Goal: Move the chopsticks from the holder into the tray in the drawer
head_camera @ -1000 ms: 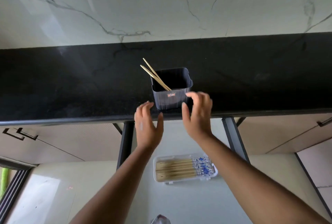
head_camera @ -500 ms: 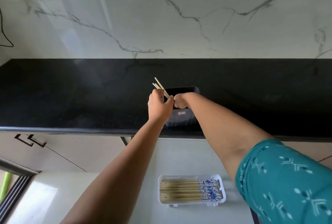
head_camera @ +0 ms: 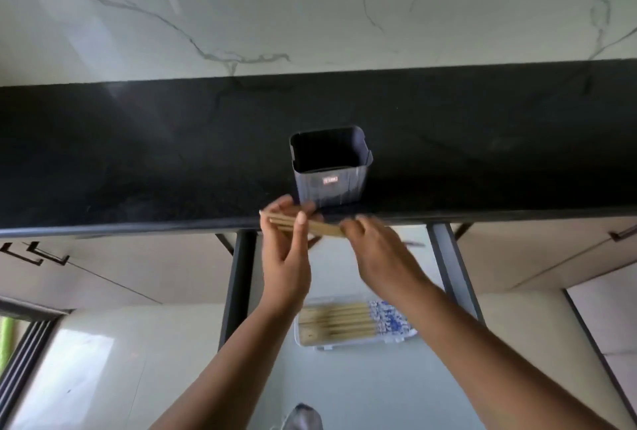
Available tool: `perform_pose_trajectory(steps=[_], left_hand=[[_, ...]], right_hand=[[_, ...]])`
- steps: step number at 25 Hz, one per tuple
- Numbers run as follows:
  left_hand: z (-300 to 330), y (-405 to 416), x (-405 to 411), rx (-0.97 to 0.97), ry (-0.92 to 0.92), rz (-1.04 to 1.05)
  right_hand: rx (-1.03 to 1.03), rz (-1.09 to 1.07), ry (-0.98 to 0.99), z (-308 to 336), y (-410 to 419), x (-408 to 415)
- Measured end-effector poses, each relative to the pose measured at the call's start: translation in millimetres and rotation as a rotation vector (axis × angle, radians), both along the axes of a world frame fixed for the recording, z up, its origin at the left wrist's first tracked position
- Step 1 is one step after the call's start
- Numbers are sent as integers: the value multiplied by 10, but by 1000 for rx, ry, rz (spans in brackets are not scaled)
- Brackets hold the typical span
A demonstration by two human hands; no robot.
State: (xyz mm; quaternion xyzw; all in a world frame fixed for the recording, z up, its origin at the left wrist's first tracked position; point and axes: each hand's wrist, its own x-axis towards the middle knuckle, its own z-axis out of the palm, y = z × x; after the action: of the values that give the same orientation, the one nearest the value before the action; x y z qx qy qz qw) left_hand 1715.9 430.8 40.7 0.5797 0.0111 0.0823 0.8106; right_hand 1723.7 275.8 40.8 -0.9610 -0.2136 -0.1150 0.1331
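Observation:
The dark square holder (head_camera: 331, 167) stands on the black counter near its front edge, with no chopsticks showing in it. A few wooden chopsticks (head_camera: 322, 229) lie level in the air just in front of the holder, held by both hands. My left hand (head_camera: 286, 257) grips their left end. My right hand (head_camera: 379, 250) grips their right part and hides that end. Below, in the open drawer, the clear tray (head_camera: 348, 343) holds several chopsticks with blue-patterned ends.
The black counter (head_camera: 138, 160) runs across the view under a white marbled wall. Dark drawer rails (head_camera: 238, 285) flank the open drawer. Beige cabinet fronts with black handles (head_camera: 41, 253) lie left and right. The floor is pale.
The chopsticks have come out of the holder and now lie level between both hands, lower and nearer to me. Both hands drew back from the holder.

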Motion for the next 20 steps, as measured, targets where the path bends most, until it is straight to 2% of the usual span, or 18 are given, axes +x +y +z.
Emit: perform_pose_trajectory(steps=[2,4,6,8,10,14,18,20], left_hand=[[-431,-46,-240,-104,378,-24],[-841,-39,-421,-99,655,77],[-1179,57,-488,26,826,137],[-1405,150,-520,300,910,29],[-1516,165,-559,489,920,-103],[-1576,82,-586,589,849,-263],[-1645,110,-541,1107,626,-462],[-1682,174,-520,1166,582,-416]], right_hand=[[-96,-11,265,-495,-85,-304],[-181,3,413,-950,-221,-502],[-255,3,550,-1275,-334,-602],[-334,9,635,-1466,-373,-634],[-378,14,668,-1569,-338,-620],[-354,38,623,-1667,-164,-588],[-372,56,583,-1743,-161,-605],[-369,30,591,-1757,-224,-580]])
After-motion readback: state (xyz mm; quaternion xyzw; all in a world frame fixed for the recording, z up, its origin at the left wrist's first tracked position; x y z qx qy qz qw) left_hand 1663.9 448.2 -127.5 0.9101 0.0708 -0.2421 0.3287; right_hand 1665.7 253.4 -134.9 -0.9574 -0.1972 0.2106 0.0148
